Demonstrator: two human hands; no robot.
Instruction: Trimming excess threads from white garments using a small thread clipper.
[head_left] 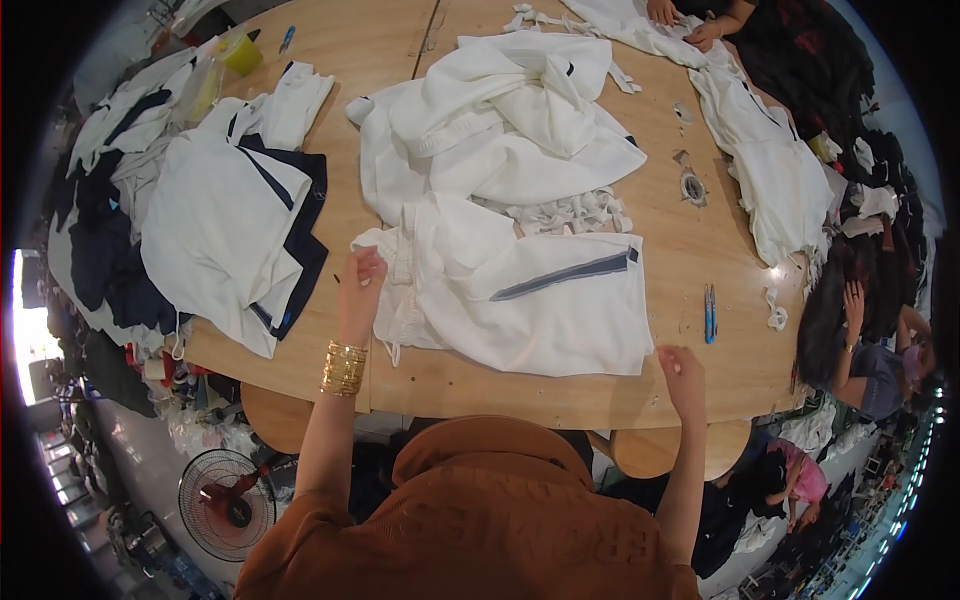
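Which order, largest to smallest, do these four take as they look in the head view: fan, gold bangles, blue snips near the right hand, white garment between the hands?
1. White garment
2. Fan
3. Gold bangles
4. Blue snips

This ranks apparent size only; true sizes may differ.

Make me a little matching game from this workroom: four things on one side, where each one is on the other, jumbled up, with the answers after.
Things:
1. Left hand
2. Right hand
3. Gold bangles
4. Fan

Places:
A. Off the table, at the picture's lower left
B. Near the leg hem of the closest white garment
C. Around the left forearm
D. By that garment's gathered waistband

Right pairs: 1-D, 2-B, 3-C, 4-A
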